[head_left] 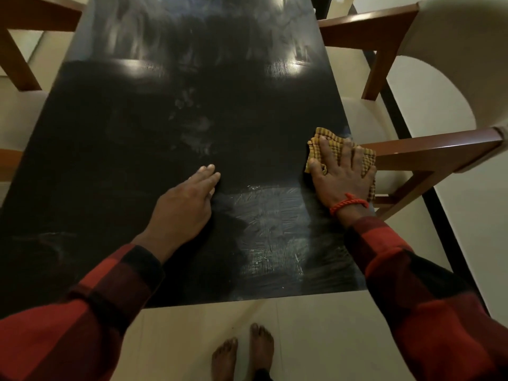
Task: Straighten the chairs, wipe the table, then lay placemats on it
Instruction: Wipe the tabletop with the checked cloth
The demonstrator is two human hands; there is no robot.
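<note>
Under the right hand (342, 174), that's where the action is: a yellow checked cloth (327, 141) lies crumpled and pinned flat against the dark surface (123, 160), right at its right-hand edge. No pinch in this grip at all: the palm is down and the fingers (325, 149) are splayed wide over the fabric, so it is held by pressure alone. Cloth pokes out ahead of the fingertips and off the little-finger side, where a fold looks to hang past the edge toward the chair (428, 152) just beside it.

The left hand (184, 204) lies open and flat on the bare surface, well apart from the cloth and holding nothing; it looks like a brace for the reach.

How will this cloth handle? Soft, light and limp, I'd say: it bunches wherever the hand isn't bearing on it. A grip centred on the wad with the fingers spread looks right, since loose corners will drag and fold under on a stroke. The polished top looks slick, so the cloth should glide easily. That also means it can slide off the edge if the pressure lets up near the rim.

Smears and dull patches show ahead of the left hand's fingertips, and streaky marks lie between the two wrists, so the wiping seems unfinished. No placemats in view anywhere.
</note>
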